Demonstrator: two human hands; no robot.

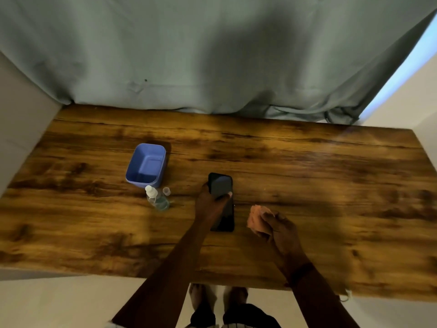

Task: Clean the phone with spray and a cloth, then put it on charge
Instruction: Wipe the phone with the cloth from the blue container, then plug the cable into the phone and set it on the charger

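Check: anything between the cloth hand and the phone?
Nothing visible. The right hand holds the orange cloth just right of the phone, with only bare table between them. The left hand has a grip on the phone's upper part; the spray bottle stands off left.

Dark phone [221,185] tilted over table, orange cloth [257,218] right, spray bottle [157,198] left.
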